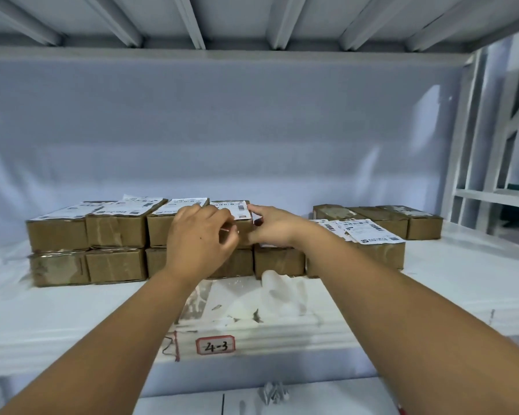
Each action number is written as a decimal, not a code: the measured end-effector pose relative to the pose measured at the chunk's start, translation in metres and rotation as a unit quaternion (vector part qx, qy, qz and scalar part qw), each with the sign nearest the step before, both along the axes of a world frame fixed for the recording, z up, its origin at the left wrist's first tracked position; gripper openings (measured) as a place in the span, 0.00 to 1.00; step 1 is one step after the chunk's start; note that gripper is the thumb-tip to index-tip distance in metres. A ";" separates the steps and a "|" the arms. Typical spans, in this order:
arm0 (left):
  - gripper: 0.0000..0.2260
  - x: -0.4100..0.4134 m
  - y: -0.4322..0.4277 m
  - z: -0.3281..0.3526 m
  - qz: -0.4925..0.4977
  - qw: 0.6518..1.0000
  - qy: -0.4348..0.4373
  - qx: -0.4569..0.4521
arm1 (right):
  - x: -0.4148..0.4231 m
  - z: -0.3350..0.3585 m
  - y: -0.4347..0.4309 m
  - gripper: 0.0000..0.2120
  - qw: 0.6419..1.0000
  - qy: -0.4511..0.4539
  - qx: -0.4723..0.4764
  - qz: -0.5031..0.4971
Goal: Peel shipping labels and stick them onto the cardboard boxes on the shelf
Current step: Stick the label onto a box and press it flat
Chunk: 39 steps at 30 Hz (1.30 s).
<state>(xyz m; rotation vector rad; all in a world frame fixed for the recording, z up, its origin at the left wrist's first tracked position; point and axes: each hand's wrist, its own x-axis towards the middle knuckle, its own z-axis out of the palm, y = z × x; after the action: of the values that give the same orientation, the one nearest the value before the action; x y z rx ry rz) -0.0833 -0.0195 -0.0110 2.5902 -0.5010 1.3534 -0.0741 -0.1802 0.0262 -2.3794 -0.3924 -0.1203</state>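
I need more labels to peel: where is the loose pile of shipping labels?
In the head view, the loose label pile lies right of centre on a low cardboard box, just right of the right hand.

Plenty of headroom over the boxes (117, 229), the upper shelf (252, 52) sits well clear. The left block is two high and packed tight, no gaps. The shelf (72, 310) front strip is open apart from crumpled backing paper (282, 292). Both hands, left (201, 238) and right (270, 226), crowd the middle box. The far right corner is free up to the upright (459, 151).
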 end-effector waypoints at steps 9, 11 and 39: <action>0.16 -0.023 0.002 0.017 -0.066 0.994 0.088 -0.017 | -0.052 -0.031 -0.001 0.08 0.970 -0.214 -0.080 -0.088; 0.18 -0.033 -0.003 0.019 -0.062 0.995 0.063 -0.041 | -0.066 -0.032 -0.002 0.14 0.968 -0.186 -0.157 -0.069; 0.19 -0.104 0.003 -0.014 -0.214 0.825 0.198 -0.484 | -0.109 -0.046 0.039 0.11 0.949 -0.040 0.311 -0.003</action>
<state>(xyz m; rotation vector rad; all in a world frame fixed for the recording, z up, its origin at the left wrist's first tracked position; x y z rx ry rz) -0.1869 -0.0161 -0.0247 1.6744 -0.1999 0.6087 -0.1832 -0.1409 -0.0194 -1.7542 -0.3260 -0.2979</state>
